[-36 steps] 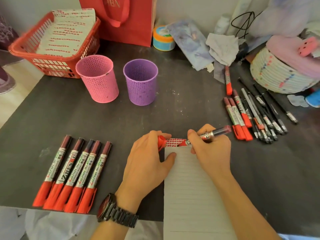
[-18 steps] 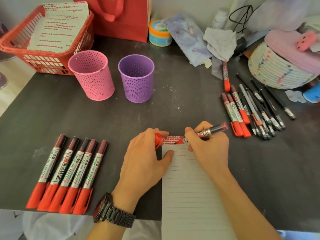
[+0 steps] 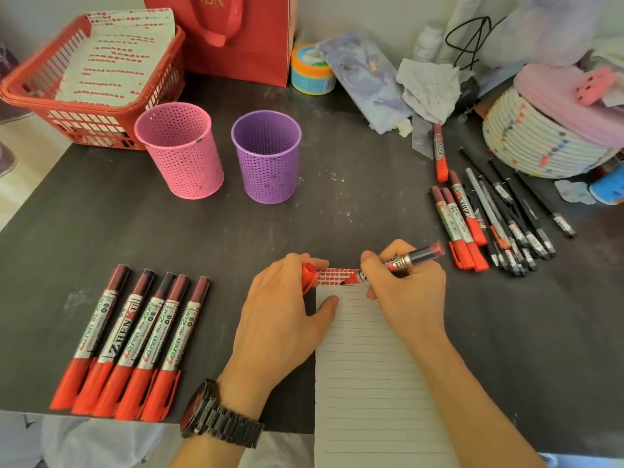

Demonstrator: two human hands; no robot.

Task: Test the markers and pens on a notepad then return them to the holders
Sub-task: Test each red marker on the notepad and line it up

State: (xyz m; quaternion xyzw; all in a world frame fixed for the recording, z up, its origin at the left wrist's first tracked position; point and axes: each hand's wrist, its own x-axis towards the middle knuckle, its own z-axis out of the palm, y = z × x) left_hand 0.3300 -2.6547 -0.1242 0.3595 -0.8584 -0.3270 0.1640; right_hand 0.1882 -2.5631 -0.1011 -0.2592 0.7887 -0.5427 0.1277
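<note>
My right hand grips an uncapped red marker, its tip on the top line of the lined notepad, where a row of red marks runs. My left hand holds the red cap in its fingers while the thumb presses the notepad's left edge. Several capped red markers lie in a row to the left. More red markers and several black pens lie at the right. A pink holder and a purple holder stand behind, apparently empty.
A red basket with marked paper sheets sits at the back left, beside a red bag. A small tub, crumpled tissue and a woven basket crowd the back right. The dark table ends near me.
The marker tip stays on the top line of the notepad with both hands holding their grips. The camera has shifted slightly; hands stay at the pad's top.
</note>
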